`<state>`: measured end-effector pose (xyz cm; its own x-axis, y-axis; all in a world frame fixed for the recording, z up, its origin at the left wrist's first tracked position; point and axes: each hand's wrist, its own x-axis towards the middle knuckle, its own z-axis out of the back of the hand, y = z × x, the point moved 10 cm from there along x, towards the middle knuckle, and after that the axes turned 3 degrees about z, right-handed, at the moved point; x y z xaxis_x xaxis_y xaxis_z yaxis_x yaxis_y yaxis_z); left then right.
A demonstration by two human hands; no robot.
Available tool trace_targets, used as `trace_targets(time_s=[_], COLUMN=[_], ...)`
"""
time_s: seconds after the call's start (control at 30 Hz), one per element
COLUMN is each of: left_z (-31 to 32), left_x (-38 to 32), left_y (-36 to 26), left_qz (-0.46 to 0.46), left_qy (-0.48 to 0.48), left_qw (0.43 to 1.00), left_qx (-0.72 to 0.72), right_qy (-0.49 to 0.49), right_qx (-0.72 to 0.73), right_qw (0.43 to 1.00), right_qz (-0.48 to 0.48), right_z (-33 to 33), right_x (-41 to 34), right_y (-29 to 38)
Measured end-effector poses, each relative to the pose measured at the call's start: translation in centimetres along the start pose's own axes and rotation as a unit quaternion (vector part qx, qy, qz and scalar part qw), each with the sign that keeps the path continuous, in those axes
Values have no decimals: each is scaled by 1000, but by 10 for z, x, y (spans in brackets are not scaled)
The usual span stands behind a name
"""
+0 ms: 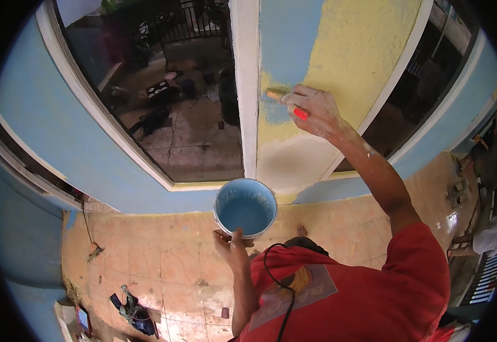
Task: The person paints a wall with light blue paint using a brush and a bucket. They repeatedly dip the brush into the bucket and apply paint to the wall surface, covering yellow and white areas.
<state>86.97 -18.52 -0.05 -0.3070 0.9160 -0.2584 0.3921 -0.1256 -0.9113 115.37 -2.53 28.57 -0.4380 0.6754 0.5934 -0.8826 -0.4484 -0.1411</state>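
My right hand (314, 109) grips a paintbrush (276, 94) with a red handle end, its bristles against the wall (351, 51) beside the white window frame (248, 85). Blue paint covers the upper left of this wall strip and a patch around the brush; yellow shows to the right, and a pale bare-looking area lies lower down. My left hand (233, 246) holds a round bucket (245, 208) by its near rim, thumb over the edge. Blue paint lies inside it, with streaks on the inner wall.
Dark window panes (188, 141) flank the painted strip. On the tiled floor (180, 256) lie a dark bundle of cloth and cords (135, 312), a small cup-like item (225, 313) and a broom-like tool (95, 249). Another person (490, 240) is at the far right.
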Motion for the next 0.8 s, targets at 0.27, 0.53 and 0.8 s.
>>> trace_targets(time_s=[0.27, 0.53, 0.8], left_z=[4, 3, 5], left_x=[-3, -1, 3], left_y=[6, -1, -2], left_qz=[31, 8, 6], left_qy=[-7, -8, -1], left_qw=[999, 1000, 1000], left_qx=[-5, -1, 7], right_qy=[-138, 160, -156], right_qx=[-192, -27, -22], right_qw=[969, 987, 987], right_qz=[76, 18, 10], right_z=[49, -142, 71], right_x=[9, -99, 22], right_y=[37, 56, 17])
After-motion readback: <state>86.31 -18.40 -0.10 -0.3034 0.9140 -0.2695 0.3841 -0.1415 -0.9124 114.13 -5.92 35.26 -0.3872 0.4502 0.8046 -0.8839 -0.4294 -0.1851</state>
